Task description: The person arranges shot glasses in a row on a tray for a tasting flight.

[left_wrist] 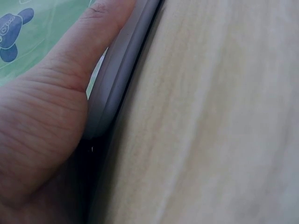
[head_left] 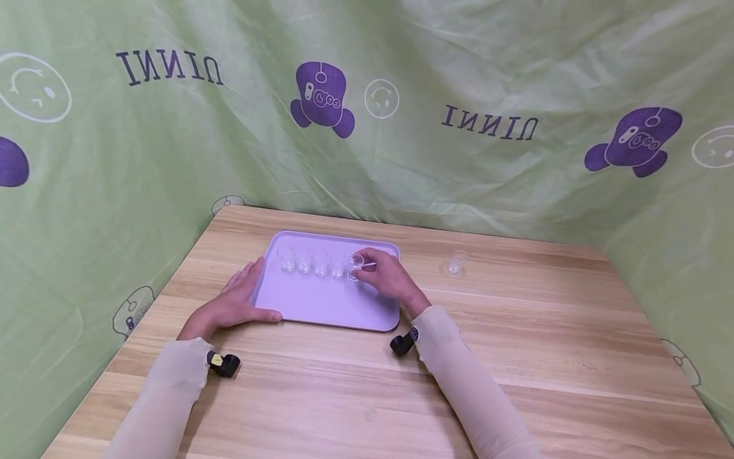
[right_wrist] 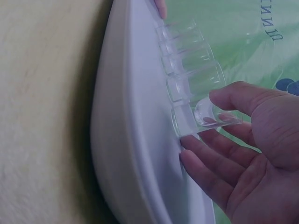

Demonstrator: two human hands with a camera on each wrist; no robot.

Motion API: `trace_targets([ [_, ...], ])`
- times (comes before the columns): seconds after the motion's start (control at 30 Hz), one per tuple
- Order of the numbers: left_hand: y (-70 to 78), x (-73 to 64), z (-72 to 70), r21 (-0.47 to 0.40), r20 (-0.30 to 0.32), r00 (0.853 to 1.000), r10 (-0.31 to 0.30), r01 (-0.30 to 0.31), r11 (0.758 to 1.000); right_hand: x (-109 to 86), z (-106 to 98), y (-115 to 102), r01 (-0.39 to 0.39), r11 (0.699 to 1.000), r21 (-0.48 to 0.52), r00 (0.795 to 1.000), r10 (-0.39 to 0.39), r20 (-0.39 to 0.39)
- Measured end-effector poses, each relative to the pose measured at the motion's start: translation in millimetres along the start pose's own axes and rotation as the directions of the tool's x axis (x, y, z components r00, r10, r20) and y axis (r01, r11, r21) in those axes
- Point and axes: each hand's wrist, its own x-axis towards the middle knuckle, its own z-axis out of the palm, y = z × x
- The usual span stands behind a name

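Observation:
A lilac tray (head_left: 321, 303) lies on the table with several small clear glasses (head_left: 321, 264) upright in a row on it. At the row's right end my right hand (head_left: 383, 274) holds a clear glass (right_wrist: 184, 120) between thumb and fingers; its base is on or very near the tray. A rounded clear shape shows by the thumb tip in the right wrist view; I cannot tell what part it is. My left hand (head_left: 241, 299) rests against the tray's left front corner, fingers straight along the left side, thumb (left_wrist: 88, 51) along the front edge.
Another small clear glass (head_left: 457, 262) stands on the wooden table (head_left: 545, 331) to the right of the tray. A green printed cloth (head_left: 401, 166) hangs behind and at both sides. Both wrists carry a small black camera (head_left: 403, 343).

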Motion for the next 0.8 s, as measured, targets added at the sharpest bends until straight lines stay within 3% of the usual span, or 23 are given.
trace_targets([
  [0.8, -4.6, 2.4, 0.8, 0.006, -0.001, 1.0, -0.003, 0.003, 1.0, -2.8, -2.8, 1.3, -0.047, 0.999, -0.015, 0.999, 0.047, 0.018],
])
